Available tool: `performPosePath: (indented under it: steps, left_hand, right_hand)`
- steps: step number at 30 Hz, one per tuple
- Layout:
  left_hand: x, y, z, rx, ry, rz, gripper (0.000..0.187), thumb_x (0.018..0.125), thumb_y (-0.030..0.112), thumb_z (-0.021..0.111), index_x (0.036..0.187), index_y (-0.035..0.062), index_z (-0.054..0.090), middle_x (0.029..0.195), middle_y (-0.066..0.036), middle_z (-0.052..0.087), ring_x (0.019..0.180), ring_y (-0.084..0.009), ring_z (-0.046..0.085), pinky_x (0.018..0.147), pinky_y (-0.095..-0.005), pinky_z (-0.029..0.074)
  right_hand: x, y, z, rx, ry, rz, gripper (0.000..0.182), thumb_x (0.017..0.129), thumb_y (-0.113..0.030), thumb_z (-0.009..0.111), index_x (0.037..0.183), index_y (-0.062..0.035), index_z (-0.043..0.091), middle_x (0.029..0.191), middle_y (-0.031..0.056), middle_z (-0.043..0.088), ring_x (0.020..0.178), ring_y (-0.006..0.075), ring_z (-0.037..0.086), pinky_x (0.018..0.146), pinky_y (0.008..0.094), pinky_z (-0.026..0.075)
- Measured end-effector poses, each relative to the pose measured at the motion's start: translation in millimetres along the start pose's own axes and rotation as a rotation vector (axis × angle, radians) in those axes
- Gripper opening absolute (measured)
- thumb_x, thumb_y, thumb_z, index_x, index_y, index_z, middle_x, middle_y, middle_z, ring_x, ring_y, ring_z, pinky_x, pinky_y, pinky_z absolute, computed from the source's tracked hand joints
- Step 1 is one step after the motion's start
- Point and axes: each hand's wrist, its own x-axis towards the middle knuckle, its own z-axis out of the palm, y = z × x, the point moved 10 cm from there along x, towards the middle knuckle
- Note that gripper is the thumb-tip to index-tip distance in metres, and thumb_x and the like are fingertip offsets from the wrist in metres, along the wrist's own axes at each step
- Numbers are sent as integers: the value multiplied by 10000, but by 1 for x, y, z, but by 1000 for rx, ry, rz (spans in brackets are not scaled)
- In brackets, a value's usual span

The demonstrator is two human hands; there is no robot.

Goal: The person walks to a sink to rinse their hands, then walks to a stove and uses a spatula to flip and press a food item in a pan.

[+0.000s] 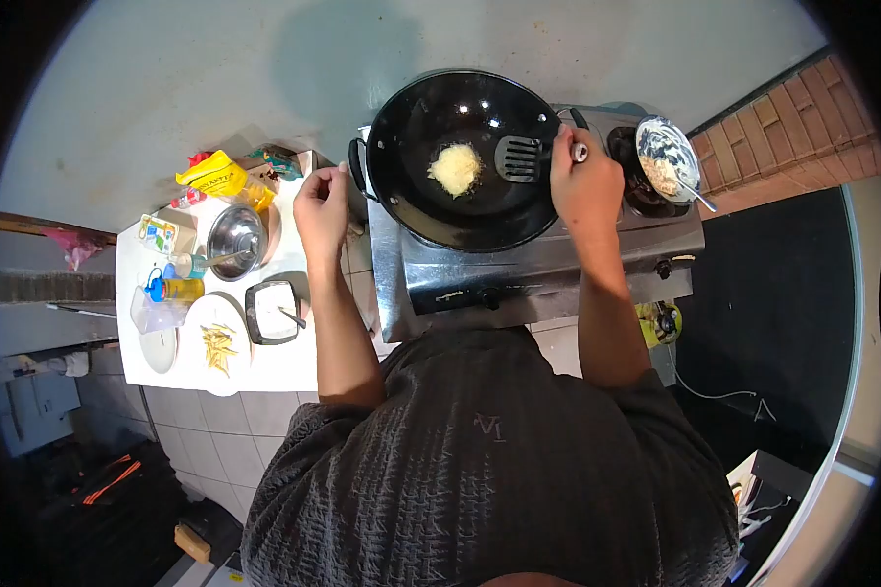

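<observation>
A black wok [440, 220] sits on the stove, with a pale yellow, shredded-looking patch of food [456, 170] near its middle. My right hand [587, 186] is closed round the handle of a black slotted spatula [518, 159], whose blade is inside the wok just right of the food. Beside the wok's left handle [356, 166] is my left hand [321, 207], its fingers curled in; I see nothing in them. A bowl [668, 147] smeared with white paste, a spoon in it, stands over the right burner.
The steel stove [548, 274] has knobs along its front. On the white table [284, 367] at left are a metal bowl [237, 240], a plate [206, 318] of fries-like strips, a dark square dish [272, 311], bottles and a yellow packet [215, 176]. A brick ledge [783, 127] is at right.
</observation>
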Motion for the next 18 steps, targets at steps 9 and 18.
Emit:
performPosePath:
  steps: [9, 18]
  left_hand:
    - [0, -1, -6, 35, 28, -3, 243, 874, 209, 651, 813, -26, 637, 619, 53, 491, 576, -33, 391, 517, -197, 309]
    - [-2, 0, -3, 18, 15, -8, 245, 872, 211, 656, 811, -26, 643, 631, 56, 486, 586, -29, 391, 520, -191, 304]
  right_hand:
    - [-2, -3, -1, 147, 55, -31, 196, 876, -221, 603, 795, -46, 642, 610, 165, 607, 565, 369, 604, 493, 407, 465]
    - [-1, -2, 5, 223, -6, 14, 196, 879, -219, 603, 813, -38, 641, 633, 178, 612, 583, 368, 611, 502, 402, 467]
